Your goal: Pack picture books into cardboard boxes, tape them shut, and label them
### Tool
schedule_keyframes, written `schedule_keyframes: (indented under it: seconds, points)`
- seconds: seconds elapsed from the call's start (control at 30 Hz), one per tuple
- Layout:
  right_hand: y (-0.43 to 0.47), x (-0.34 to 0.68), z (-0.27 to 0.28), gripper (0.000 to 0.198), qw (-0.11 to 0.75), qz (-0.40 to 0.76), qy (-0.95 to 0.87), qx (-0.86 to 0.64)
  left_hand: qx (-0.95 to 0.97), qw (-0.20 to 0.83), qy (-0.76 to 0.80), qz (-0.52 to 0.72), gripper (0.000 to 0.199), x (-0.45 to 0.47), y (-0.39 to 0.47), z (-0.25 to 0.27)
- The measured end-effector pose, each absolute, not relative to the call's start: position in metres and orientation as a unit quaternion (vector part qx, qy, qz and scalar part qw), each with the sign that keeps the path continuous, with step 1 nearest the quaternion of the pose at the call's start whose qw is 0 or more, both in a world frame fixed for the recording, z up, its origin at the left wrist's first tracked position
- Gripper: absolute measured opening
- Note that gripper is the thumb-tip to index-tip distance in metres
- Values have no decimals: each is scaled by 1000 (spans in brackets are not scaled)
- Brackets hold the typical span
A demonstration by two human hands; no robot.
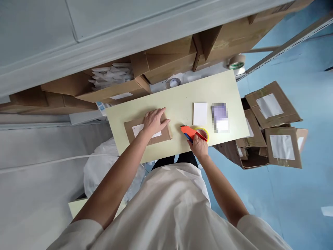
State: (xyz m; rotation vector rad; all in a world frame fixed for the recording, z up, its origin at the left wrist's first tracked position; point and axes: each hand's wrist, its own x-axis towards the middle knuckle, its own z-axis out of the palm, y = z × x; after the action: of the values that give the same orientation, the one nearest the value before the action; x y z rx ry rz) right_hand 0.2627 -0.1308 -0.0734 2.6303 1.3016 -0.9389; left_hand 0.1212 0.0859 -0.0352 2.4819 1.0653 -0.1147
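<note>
On the pale yellow table [179, 100] lies a small cardboard box [131, 131] with a white label [138, 129] on top. My left hand [154, 121] rests over this box, fingers spread towards its right end and partly covering the label. In my right hand [199, 147] is an orange tape dispenser [188, 131] with a roll of yellow-edged tape [203, 132]. Its cutting end points left, towards the box, with a gap between them. Just beyond the dispenser sits a stack of white paper [200, 114].
A blurred purple and white item [220, 117] lies at the table's right. Open cartons [166, 62] line the shelf behind, one holding white packets [111, 75]. Tape rolls [174, 82] sit there too. Labelled boxes [273, 104] are piled on the right; a plastic bag [100, 170] is at left.
</note>
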Motion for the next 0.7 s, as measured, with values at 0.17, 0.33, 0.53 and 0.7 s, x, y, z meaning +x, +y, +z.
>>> schedule_keyframes:
  seconds: [0.17,0.33,0.53,0.7]
  points:
    - [-131,279,-63,34,-245,-412,400,781,856,227,462,-44,41,123,85,-32]
    - [-112,293,-72,54,-499,-587,248,587,782,417,463,1,46,152,88,-6]
    - [-105,303,-92,53,-514,-630,198,547,636,652,386,-146,37,187,96,3]
    - [-107,310,-95,55,-506,-635,147,565,749,496,391,-198,25,204,106,-16]
